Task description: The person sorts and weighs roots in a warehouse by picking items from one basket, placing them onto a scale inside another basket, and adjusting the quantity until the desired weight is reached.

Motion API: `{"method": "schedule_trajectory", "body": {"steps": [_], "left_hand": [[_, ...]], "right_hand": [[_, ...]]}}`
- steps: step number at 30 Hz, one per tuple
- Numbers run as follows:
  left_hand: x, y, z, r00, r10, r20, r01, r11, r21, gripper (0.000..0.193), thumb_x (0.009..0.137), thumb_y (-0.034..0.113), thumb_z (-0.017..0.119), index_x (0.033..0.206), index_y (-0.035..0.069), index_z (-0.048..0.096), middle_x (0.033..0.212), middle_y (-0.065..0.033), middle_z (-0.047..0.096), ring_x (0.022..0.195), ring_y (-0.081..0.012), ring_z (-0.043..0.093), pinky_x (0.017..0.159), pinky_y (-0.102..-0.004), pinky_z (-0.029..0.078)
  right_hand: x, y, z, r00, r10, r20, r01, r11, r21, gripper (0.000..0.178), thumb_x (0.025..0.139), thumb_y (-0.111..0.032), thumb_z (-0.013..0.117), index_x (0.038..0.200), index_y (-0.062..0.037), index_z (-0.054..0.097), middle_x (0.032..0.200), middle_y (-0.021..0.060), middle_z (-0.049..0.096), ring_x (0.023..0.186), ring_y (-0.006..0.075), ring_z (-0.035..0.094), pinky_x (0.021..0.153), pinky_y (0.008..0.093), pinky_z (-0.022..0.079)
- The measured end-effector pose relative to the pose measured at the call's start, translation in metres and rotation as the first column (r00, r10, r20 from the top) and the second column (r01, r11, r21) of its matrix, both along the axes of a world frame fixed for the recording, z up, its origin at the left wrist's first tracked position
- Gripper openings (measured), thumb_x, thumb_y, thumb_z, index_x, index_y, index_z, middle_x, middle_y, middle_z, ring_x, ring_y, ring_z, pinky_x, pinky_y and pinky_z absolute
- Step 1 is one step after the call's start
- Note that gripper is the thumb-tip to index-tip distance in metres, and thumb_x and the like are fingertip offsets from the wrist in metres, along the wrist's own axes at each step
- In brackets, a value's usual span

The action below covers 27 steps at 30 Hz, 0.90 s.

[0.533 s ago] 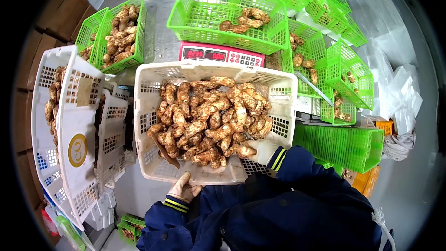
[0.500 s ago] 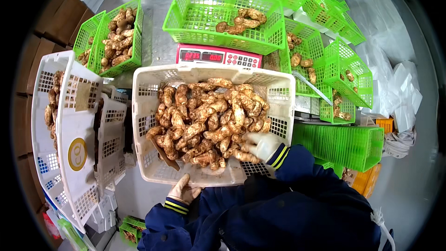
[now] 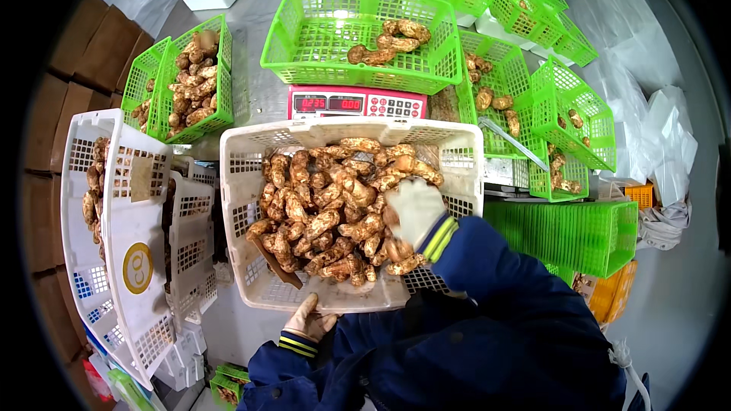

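A white plastic basket (image 3: 352,131) full of knobbly brown-and-cream mushrooms (image 3: 320,221) is right in front of me. Gloved, my left hand (image 3: 311,321) grips its near rim, thumb up on the edge and fingers partly hidden below. My right hand (image 3: 415,211), in a white glove and somewhat blurred, is over the right side of the heap. Its fingers curl round a mushroom (image 3: 391,218), mostly covered by the glove. A flat brown piece (image 3: 279,265) leans inside the basket's near left corner.
Beyond the basket stands a red-and-white scale (image 3: 358,103), with a green basket (image 3: 285,61) holding a few mushrooms above it. More green baskets (image 3: 225,80) line the left and right (image 3: 609,141). White crates (image 3: 114,183) stand upright at left; nested green baskets (image 3: 563,236) lie at right.
My right hand has moved up and left over the heap from the basket's lower right. The left hand keeps its place on the near rim. The whole view has shifted slightly.
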State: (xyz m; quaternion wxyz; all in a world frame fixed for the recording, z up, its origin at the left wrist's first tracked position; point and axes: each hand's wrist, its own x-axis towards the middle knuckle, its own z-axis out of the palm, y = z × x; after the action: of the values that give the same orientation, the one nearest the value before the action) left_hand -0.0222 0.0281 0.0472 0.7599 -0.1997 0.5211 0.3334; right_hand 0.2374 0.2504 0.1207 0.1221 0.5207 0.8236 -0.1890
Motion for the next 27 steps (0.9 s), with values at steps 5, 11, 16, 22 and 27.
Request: {"method": "schedule_trajectory", "body": {"steps": [5, 11, 16, 22, 27], "left_hand": [[0.003, 0.006, 0.003, 1.0, 0.009, 0.013, -0.009, 1.0, -0.009, 0.038, 0.088, 0.029, 0.061, 0.112, 0.001, 0.055, 0.1, -0.0147, 0.063, 0.088, -0.0316, 0.062, 0.075, -0.0403, 0.052], [0.003, 0.001, 0.003, 0.999, 0.035, 0.041, -0.037, 0.999, 0.038, 0.037, 0.088, 0.028, 0.061, 0.109, -0.001, 0.056, 0.101, -0.0169, 0.062, 0.09, -0.0322, 0.062, 0.076, -0.0406, 0.052], [0.005, 0.009, 0.008, 1.0, 0.027, -0.012, -0.027, 0.999, -0.037, 0.038, 0.086, 0.03, 0.063, 0.108, -0.001, 0.057, 0.102, -0.0165, 0.063, 0.09, -0.032, 0.062, 0.077, -0.0411, 0.052], [0.0, 0.001, -0.002, 0.999, 0.045, 0.015, -0.045, 0.998, -0.046, 0.031, 0.084, 0.031, 0.066, 0.096, 0.003, 0.061, 0.095, -0.0145, 0.065, 0.087, -0.032, 0.063, 0.073, -0.0385, 0.053], [0.003, 0.0, -0.003, 0.998, 0.061, 0.019, -0.059, 0.995, -0.08, 0.033, 0.086, 0.028, 0.064, 0.104, 0.001, 0.058, 0.1, -0.0162, 0.064, 0.087, -0.0341, 0.063, 0.072, -0.038, 0.054]], "right_hand": [[0.017, -0.067, -0.006, 0.978, 0.176, -0.115, -0.157, 0.975, 0.16, 0.008, 0.063, -0.01, 0.062, 0.07, -0.007, 0.064, 0.078, 0.0079, 0.06, 0.078, 0.0234, 0.058, 0.057, 0.0343, 0.049], [0.026, -0.049, 0.007, 0.992, 0.017, -0.126, -0.066, 0.914, -0.4, 0.033, 0.086, -0.035, 0.052, 0.1, -0.0061, 0.061, 0.089, 0.0111, 0.063, 0.088, 0.027, 0.061, 0.077, 0.0438, 0.048], [0.046, 0.032, -0.052, 0.936, -0.232, 0.265, 0.207, 0.971, 0.121, 0.061, 0.084, -0.021, 0.056, 0.135, 0.0016, 0.032, 0.109, 0.0202, 0.06, 0.085, 0.0245, 0.063, 0.058, 0.0343, 0.053], [0.037, 0.05, -0.069, 0.961, -0.235, 0.146, 0.219, 0.968, 0.123, 0.022, 0.074, -0.009, 0.057, 0.094, -0.0016, 0.062, 0.077, 0.0158, 0.065, 0.075, 0.0318, 0.064, 0.069, 0.0406, 0.052], [0.023, -0.012, -0.026, 0.986, 0.007, 0.164, -0.005, 1.0, -0.013, 0.035, 0.077, -0.001, 0.052, 0.112, -0.0025, 0.056, 0.072, 0.0061, 0.06, 0.066, 0.0229, 0.061, 0.055, 0.036, 0.049]]}}
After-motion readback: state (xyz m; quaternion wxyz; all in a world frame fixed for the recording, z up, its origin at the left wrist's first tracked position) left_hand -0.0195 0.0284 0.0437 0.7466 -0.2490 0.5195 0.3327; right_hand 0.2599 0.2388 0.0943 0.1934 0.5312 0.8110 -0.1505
